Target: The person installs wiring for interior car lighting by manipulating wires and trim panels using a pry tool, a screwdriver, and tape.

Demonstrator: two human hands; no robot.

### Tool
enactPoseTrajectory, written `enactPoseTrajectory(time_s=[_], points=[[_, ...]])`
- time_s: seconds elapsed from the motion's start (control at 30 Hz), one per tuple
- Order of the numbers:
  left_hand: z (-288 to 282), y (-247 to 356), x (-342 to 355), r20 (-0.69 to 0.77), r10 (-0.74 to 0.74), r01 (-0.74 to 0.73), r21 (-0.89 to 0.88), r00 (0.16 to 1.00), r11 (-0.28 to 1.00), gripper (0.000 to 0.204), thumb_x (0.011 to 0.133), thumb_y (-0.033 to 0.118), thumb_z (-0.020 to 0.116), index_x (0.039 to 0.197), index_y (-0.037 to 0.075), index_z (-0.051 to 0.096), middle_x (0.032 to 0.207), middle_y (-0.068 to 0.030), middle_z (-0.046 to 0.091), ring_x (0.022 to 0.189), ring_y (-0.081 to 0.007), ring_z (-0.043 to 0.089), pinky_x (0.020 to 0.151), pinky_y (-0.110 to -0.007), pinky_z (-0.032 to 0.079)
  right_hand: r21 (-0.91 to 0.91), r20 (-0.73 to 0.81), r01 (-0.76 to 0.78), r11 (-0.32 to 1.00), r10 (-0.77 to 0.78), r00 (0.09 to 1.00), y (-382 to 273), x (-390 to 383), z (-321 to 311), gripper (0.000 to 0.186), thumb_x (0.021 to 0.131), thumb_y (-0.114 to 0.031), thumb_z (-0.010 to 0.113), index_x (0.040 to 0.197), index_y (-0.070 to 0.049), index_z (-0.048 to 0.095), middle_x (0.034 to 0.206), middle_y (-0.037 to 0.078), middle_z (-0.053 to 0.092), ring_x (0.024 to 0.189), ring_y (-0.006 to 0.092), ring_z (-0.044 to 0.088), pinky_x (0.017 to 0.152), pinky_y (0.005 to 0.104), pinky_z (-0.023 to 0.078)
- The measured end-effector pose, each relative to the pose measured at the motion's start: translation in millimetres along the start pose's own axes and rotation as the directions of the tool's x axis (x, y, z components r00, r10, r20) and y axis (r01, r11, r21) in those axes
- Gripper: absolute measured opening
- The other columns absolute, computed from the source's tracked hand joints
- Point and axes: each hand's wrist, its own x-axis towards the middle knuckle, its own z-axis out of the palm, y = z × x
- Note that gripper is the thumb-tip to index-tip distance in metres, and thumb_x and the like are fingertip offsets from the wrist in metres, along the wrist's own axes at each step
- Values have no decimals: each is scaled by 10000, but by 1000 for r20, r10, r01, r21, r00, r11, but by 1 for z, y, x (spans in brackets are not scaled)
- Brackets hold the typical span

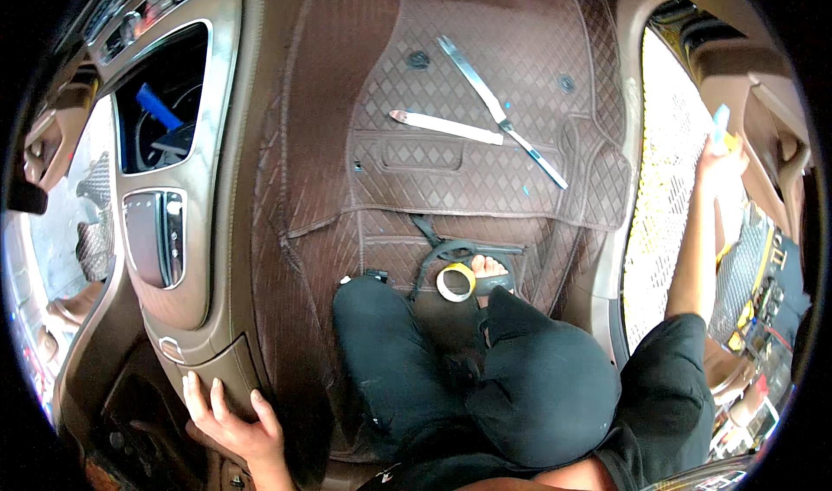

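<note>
My left hand [230,423] rests on the brown lid of the centre console [224,374], its fingers spread and holding nothing. Stretched out past the door sill on the right, my right hand [724,162] is closed around a small object [721,125] with a light-blue tip and yellow showing by the fingers; its kind is unclear. On the quilted brown floor mat [399,84] lie a long, narrow silvery blade-like tool [472,84] with a dark end and a flat white strip [451,127], meeting at one end. A yellow-and-white tape roll [456,282] stands beside my sandalled foot.
The console's shiny panel [223,84] with a dark screen and a blue strip rises at the left. My bent legs [546,378] fill the lower middle. Beyond the sill [611,292] at the right are the open door [767,136] and a dark bag [771,274] holding tools.
</note>
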Motion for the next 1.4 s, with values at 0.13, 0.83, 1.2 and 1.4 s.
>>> enactPoseTrajectory(time_s=[0.13,0.83,1.2,1.4], points=[[-4,3,2,-1,-1,1,9,1000,1000,509,886,181,621,1335,-1,464,1458,-271,421,1324,-464,424,1100,-537,332,366,-31,-88,926,107,994,-100,16,-46,474,895,-150,700,1326,-14,560,1280,197,604,1193,332,578,990,418,481],[-7,3,-4,-21,-29,30,38,999,999,476,878,248,615,1268,1,500,1410,-281,467,1296,-478,444,1037,-560,361,950,-313,303,-81,-225,923,-315,100,-276,166,941,-226,606,1067,-147,678,993,15,699,765,192,637,679,348,486],[-2,8,1,-2,-16,16,26,1000,1000,466,896,225,618,1279,-14,500,1437,-265,444,1327,-462,422,1081,-550,349,591,540,8,807,-403,739,-397,-95,-40,620,893,-372,673,1448,-176,482,1550,136,374,1472,359,261,1169,524,279],[-4,6,-1,-18,3,-3,10,1000,1000,457,919,160,611,1314,-36,490,1468,-250,418,1352,-432,406,1109,-517,330,713,403,-109,692,-278,872,-397,-131,-22,355,828,-238,728,1164,-141,667,1380,117,532,1300,353,484,1062,486,408]])
